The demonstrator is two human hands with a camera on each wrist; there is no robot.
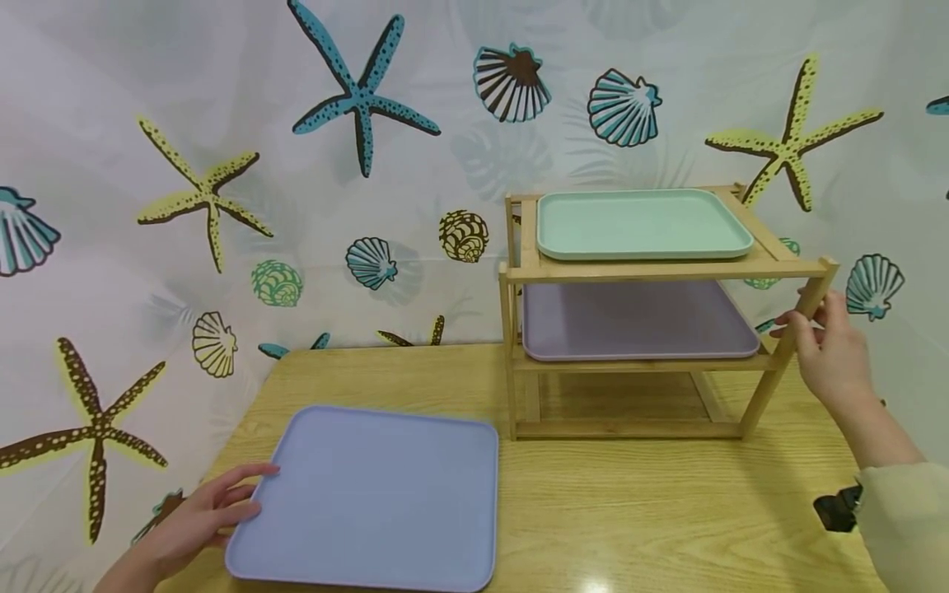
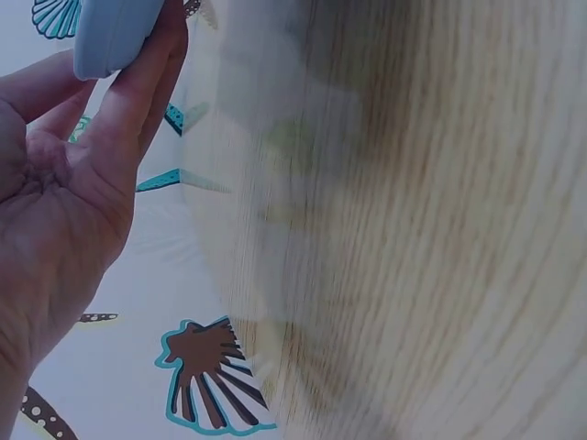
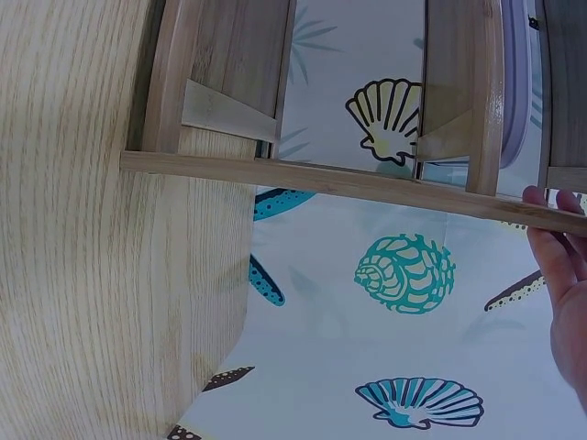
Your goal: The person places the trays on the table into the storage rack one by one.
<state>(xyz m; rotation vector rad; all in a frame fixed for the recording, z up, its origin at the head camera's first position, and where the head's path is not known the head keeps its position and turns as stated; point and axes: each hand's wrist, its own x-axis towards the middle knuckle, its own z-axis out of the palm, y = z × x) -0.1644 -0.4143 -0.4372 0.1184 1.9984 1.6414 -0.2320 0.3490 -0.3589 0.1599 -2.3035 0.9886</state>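
Note:
At the left edge of a periwinkle-blue tray (image 1: pixel 378 502), my left hand (image 1: pixel 194 519) pinches the rim between thumb and fingers. In the left wrist view the tray's edge (image 2: pixel 112 41) sits in the fingers of that hand (image 2: pixel 78 183). To the right stands a light wooden rack (image 1: pixel 667 270) with shelves. My right hand (image 1: pixel 838 354) grips its front right post, fingers curled round the wood near the top. The right wrist view shows the post (image 3: pixel 321 177) with the right hand (image 3: pixel 570 293) at its end.
A mint-green tray (image 1: pixel 645 224) lies on the rack's top shelf and a purple tray (image 1: pixel 638 317) on the middle one. The wooden table (image 1: pixel 593 502) runs back to a white cloth (image 1: pixel 415 189) printed with starfish and shells. A small black object (image 1: pixel 838 511) shows beside the right sleeve.

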